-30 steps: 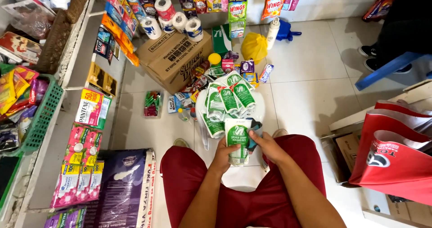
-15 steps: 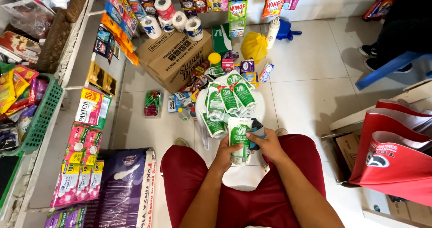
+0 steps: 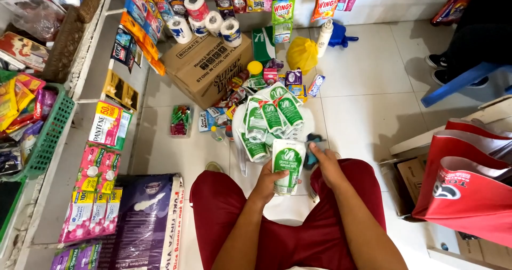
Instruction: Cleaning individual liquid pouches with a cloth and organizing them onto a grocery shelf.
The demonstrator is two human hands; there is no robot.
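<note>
Bright even light, soft shadows, slight wide-angle edge distortion.

Head camera looks steeply down at the floor (image 3: 362,105), close above the lap.

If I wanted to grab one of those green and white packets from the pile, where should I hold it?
Take a green and white pouch from the top of the pile by its long side edges, coming from above. It lies flat and slanted, overlapping others. The left hand holds its pouch the same way.

Green-and-white pouch (image 3: 288,166) upright over the lap, dark blue tool (image 3: 311,148) at its right edge
</note>
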